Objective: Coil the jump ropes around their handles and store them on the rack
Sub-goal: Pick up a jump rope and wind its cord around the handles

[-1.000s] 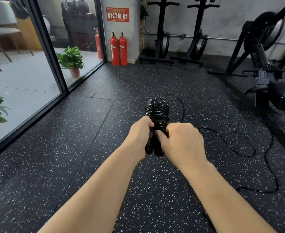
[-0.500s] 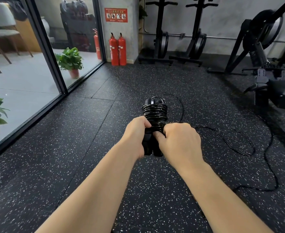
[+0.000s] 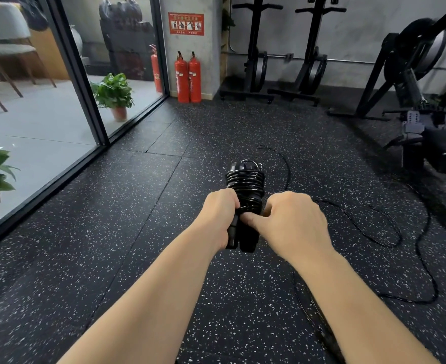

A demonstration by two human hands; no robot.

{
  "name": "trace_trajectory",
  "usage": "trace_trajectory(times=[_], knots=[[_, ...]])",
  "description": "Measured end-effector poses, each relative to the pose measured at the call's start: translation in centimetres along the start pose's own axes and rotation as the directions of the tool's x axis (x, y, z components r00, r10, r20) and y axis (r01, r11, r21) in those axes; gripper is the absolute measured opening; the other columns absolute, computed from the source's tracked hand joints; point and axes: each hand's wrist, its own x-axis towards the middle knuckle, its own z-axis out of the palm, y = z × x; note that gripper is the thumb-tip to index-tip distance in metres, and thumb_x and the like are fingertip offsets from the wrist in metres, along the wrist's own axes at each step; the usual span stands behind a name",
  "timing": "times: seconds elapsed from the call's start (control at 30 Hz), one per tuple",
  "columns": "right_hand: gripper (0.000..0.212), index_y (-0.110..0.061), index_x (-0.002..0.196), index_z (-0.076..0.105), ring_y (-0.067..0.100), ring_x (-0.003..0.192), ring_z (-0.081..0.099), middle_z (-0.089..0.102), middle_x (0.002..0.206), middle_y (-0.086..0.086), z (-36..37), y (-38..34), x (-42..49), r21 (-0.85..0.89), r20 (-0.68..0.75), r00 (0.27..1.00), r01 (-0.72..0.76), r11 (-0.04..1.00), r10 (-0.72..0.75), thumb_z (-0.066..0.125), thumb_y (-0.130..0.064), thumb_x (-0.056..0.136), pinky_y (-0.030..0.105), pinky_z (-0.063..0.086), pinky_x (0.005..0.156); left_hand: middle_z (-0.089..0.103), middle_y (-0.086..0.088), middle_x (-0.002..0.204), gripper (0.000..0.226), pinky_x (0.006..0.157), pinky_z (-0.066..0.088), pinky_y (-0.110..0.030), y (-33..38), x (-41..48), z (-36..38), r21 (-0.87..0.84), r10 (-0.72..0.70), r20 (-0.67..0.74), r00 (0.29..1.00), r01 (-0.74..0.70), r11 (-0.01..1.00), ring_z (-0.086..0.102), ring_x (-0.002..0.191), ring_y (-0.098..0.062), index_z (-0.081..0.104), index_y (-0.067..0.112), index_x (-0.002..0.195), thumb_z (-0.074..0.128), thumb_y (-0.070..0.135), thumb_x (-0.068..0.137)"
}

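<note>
At frame centre the left hand (image 3: 220, 214) still grips the paired handles (image 3: 240, 239); the right hand (image 3: 291, 222) has drawn slightly rightward, thumb pressing the coiled rope (image 3: 245, 186), its other fingers curled out of sight; winding looks nearly finished.

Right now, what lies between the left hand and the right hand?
In the head view, the coiled jump rope on its black handles lies between the left hand and right hand; both grip it.

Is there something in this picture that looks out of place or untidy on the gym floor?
Yes. A loose black rope sprawls in loops on the rubber floor right of the hands, uncoiled, unlike the wound bundle being held. Nothing looks damaged.
</note>
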Motion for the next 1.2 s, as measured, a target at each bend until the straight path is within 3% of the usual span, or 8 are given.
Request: trace_trajectory(times=[0.17, 0.3, 0.5, 0.6, 0.67, 0.83, 1.0, 1.2], knots=[[0.005, -0.025, 0.085, 0.071, 0.013, 0.075, 0.060, 0.065, 0.081, -0.010, -0.8, 1.0, 0.1, 0.171, -0.071, 0.989, 0.137, 0.976, -0.127, 0.066, -0.024, 0.085, 0.033, 0.050, 0.068, 0.051, -0.012, 0.061, 0.012, 0.064, 0.045, -0.033, 0.1, 0.1, -0.1, 0.035, 0.030, 0.001, 1.000, -0.030, 0.999, 0.051, 0.053, -0.023, 0.048, 0.005, 0.079, 0.040, -0.003, 0.081], [0.019, -0.022, 0.091, 0.076, 0.015, 0.085, 0.060, 0.067, 0.091, -0.004, -0.6, 0.8, 0.5, 0.287, 0.029, 0.983, 0.166, 0.943, -0.182, 0.061, -0.011, 0.086, 0.037, 0.050, 0.076, 0.045, -0.002, 0.035, 0.019, 0.057, 0.040, -0.024, -0.2, -0.4, 0.4, 0.078, 0.052, 0.024, 0.998, -0.053, 0.996, 0.046, 0.042, -0.019, 0.047, 0.007, 0.067, 0.039, -0.004, 0.081], [0.014, -0.012, 0.088, 0.063, 0.022, 0.074, 0.046, 0.048, 0.083, -0.001, -0.6, -0.7, -0.2, -0.133, 0.038, 0.985, 0.173, 0.976, -0.170, 0.049, -0.011, 0.090, 0.031, 0.035, 0.062, 0.038, -0.008, 0.060, 0.020, 0.056, 0.031, -0.028, -1.2, 0.5, 1.1, 0.134, 0.103, -0.004, 0.995, -0.101, 0.986, 0.037, 0.059, -0.024, 0.043, 0.008, 0.063, 0.042, 0.003, 0.082], [0.016, -0.019, 0.080, 0.044, 0.021, 0.074, 0.036, 0.035, 0.082, 0.000, -0.7, -1.6, -0.8, -0.193, 0.046, 0.995, 0.097, 0.976, -0.090, 0.045, -0.009, 0.092, 0.029, 0.029, 0.064, 0.039, -0.012, 0.072, 0.025, 0.069, 0.033, -0.036, -1.4, 0.2, 1.9, 0.123, 0.155, 0.001, 0.988, -0.154, 0.980, 0.038, 0.079, -0.028, 0.048, -0.001, 0.070, 0.037, 0.015, 0.085], [0.015, -0.018, 0.082, 0.048, 0.021, 0.076, 0.035, 0.033, 0.082, 0.000, -0.4, -1.5, -0.6, -0.186, 0.021, 0.998, 0.070, 0.980, -0.067, 0.044, -0.011, 0.095, 0.029, 0.029, 0.065, 0.041, -0.009, 0.068, 0.016, 0.059, 0.032, -0.032, -1.3, 0.3, 1.9, 0.169, 0.157, -0.004, 0.988, -0.154, 0.974, 0.037, 0.067, -0.028, 0.046, 0.006, 0.067, 0.041, 0.011, 0.082], [0.027, -0.010, 0.079, 0.066, 0.022, 0.074, 0.050, 0.052, 0.082, 0.000, 0.5, 0.2, 0.1, 0.033, -0.083, 0.996, 0.015, 0.999, -0.013, 0.055, -0.030, 0.093, 0.032, 0.034, 0.061, 0.040, -0.008, 0.061, 0.016, 0.048, 0.027, -0.022, -1.1, 0.3, 0.9, 0.216, 0.140, 0.131, 0.981, -0.166, 0.962, 0.036, 0.052, -0.021, 0.042, 0.012, 0.065, 0.042, 0.005, 0.080], [0.019, -0.012, 0.075, 0.070, 0.021, 0.071, 0.060, 0.064, 0.074, -0.001, 1.2, 0.5, 0.2, 0.221, -0.094, 0.992, -0.057, 0.974, 0.080, 0.067, -0.027, 0.085, 0.033, 0.047, 0.063, 0.047, -0.009, 0.060, 0.013, 0.053, 0.028, -0.028, -0.9, 0.3, 0.2, 0.267, 0.150, 0.204, 0.967, -0.202, 0.942, 0.042, 0.056, -0.023, 0.049, 0.011, 0.067, 0.045, 0.007, 0.079], [0.015, -0.013, 0.070, 0.069, 0.014, 0.064, 0.057, 0.064, 0.065, -0.006, 1.8, 0.9, 0.9, 0.383, -0.049, 0.993, -0.083, 0.920, 0.110, 0.071, -0.024, 0.081, 0.029, 0.043, 0.057, 0.055, -0.006, 0.062, 0.014, 0.058, 0.036, -0.029, -0.9, 0.6, -0.7, 0.205, 0.111, 0.210, 0.971, -0.154, 0.966, 0.051, 0.061, -0.024, 0.055, 0.010, 0.070, 0.049, 0.010, 0.082]])
